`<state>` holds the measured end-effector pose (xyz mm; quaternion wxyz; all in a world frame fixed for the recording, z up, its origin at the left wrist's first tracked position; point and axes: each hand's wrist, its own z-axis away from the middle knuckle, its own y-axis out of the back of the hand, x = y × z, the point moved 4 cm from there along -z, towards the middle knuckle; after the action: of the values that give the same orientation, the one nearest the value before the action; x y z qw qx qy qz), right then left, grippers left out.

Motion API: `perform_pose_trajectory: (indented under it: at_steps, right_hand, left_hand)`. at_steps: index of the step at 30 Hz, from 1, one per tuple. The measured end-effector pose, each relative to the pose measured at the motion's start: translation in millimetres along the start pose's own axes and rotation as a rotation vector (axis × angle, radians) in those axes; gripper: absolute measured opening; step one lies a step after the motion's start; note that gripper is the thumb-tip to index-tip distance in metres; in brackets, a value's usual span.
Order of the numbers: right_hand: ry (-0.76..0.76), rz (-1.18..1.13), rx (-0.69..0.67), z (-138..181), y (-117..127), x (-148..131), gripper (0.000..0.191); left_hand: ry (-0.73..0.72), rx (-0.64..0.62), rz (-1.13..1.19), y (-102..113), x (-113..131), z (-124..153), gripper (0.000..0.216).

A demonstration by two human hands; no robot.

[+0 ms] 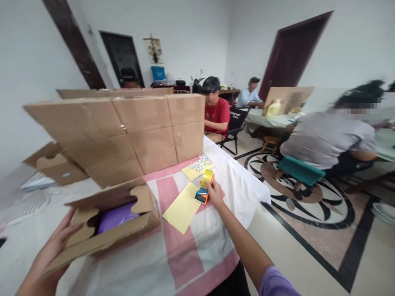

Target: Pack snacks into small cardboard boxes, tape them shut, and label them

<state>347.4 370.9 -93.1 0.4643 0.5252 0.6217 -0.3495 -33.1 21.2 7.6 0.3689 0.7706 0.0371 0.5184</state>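
Observation:
My left hand (58, 236) grips the left end of an open cardboard box (123, 233), its fingers curled over the side wall. Inside lies a purple item (115, 218), partly hidden by the flaps. On the table's right half, my right hand (217, 194) is closed on an orange tape dispenser (202, 199) carrying a roll of yellow tape (207, 177). Just left of the dispenser, a plain pale yellow sheet (181, 210) lies flat. Behind it rests another yellow sheet (199, 165) with white and blue shapes on it.
A tall cardboard partition (151, 139) stands across the table's back. Another open carton (63, 170) is at the left. The pink-and-white cloth (185, 263) hangs over the right edge. Several people sit at other tables; a teal stool (300, 169) stands on the floor.

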Motion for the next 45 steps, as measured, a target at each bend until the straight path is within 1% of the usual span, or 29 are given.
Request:
perform_pose_trajectory:
  at_steps: [1, 2, 3, 4, 7, 10, 14, 17, 19, 21, 23, 25, 27, 29, 30, 32, 33, 35, 37, 39, 40, 43, 45]
  right_hand:
    - [-0.008, -0.006, -0.007, -0.3, 0.2, 0.4, 0.044]
    - [-0.016, -0.009, -0.015, -0.5, 0.6, 0.4, 0.045]
    - [-0.024, -0.011, -0.022, -0.6, 1.1, 0.0, 0.046]
    - [-0.031, -0.010, -0.028, -0.6, 1.7, -0.8, 0.046]
    - [-0.047, 0.007, -0.026, 0.4, 3.8, -4.1, 0.049]
    - [-0.064, 0.034, -0.004, 1.5, 4.2, -6.0, 0.051]
    - [-0.076, 0.055, 0.022, 1.9, 1.9, -7.4, 0.052]
    - [-0.067, 0.062, 0.030, 2.3, 1.1, -9.4, 0.051]
    - [-0.060, 0.066, 0.036, 2.9, 1.6, -10.1, 0.050]
    - [-0.052, 0.068, 0.045, 3.7, 2.5, -9.8, 0.049]
    - [-0.047, 0.063, 0.049, 4.6, 3.0, -9.0, 0.048]
    - [-0.044, 0.046, 0.040, 5.4, 2.4, -8.4, 0.048]
    - [-0.041, 0.022, 0.025, 6.1, 1.0, -9.0, 0.048]
    - [-0.036, -0.003, 0.012, 6.8, -0.7, -10.6, 0.048]
    - [-0.034, -0.014, 0.006, 7.2, -1.5, -11.6, 0.048]
    - [-0.030, -0.032, -0.008, 7.6, -3.1, -13.2, 0.048]
    - [-0.029, -0.038, -0.016, 7.6, -3.7, -13.5, 0.048]
    - [-0.025, -0.043, -0.030, 7.0, -4.4, -12.9, 0.049]
    - [-0.018, -0.037, -0.034, 6.2, -4.0, -11.3, 0.051]
    - [-0.009, -0.026, -0.026, 5.6, -2.6, -9.7, 0.052]
    - [-0.004, -0.020, -0.018, 5.5, -1.8, -9.3, 0.052]
    - [0.014, -0.005, 0.004, 5.4, -0.1, -9.8, 0.049]
    - [0.032, -0.002, 0.012, 4.8, -0.3, -11.4, 0.046]
  left_hand:
    - [0.168, -0.028, 0.198, -5.3, -9.4, 0.6, 0.078]
    - [0.282, -0.056, 0.359, -10.0, -14.7, 1.8, 0.081]
    - [0.351, -0.068, 0.475, -13.0, -17.0, 3.0, 0.083]
    - [0.361, -0.072, 0.539, -14.2, -16.5, 3.6, 0.083]
    - [0.255, -0.078, 0.616, -14.6, -11.4, 4.5, 0.082]
    - [0.159, -0.105, 0.648, -18.0, -12.6, 6.3, 0.082]
    - [0.105, -0.090, 0.655, -22.2, -21.4, 8.4, 0.074]
    - [0.090, -0.106, 0.643, -25.4, -24.9, 8.3, 0.081]
    - [0.033, -0.089, 0.677, -25.8, -24.1, 6.6, 0.077]
    - [-0.069, -0.038, 0.720, -22.8, -22.0, 3.6, 0.073]
    - [-0.182, -0.024, 0.655, -16.7, -19.1, -0.8, 0.078]
    - [-0.300, -0.057, 0.442, -7.0, -14.9, -5.1, 0.079]
    - [-0.428, -0.073, 0.196, 7.2, -8.4, -5.6, 0.082]
    - [-0.539, -0.126, 0.009, 19.5, 1.0, 1.2, 0.088]
    - [-0.570, -0.190, -0.057, 22.2, 6.7, 7.5, 0.088]
    - [-0.572, -0.328, -0.167, 20.9, 19.9, 23.2, 0.079]
    - [-0.554, -0.368, -0.222, 18.1, 27.8, 30.7, 0.074]
    - [-0.527, -0.395, -0.328, 10.3, 46.7, 41.5, 0.074]
    - [-0.519, -0.398, -0.407, 3.5, 66.7, 44.3, 0.079]
    - [-0.525, -0.441, -0.453, -0.1, 83.0, 39.6, 0.087]
    - [-0.522, -0.469, -0.466, -0.2, 88.4, 34.5, 0.086]
    - [-0.461, -0.563, -0.504, 2.3, 92.5, 9.9, 0.066]
    - [-0.418, -0.578, -0.540, 1.6, 89.7, -10.2, 0.059]
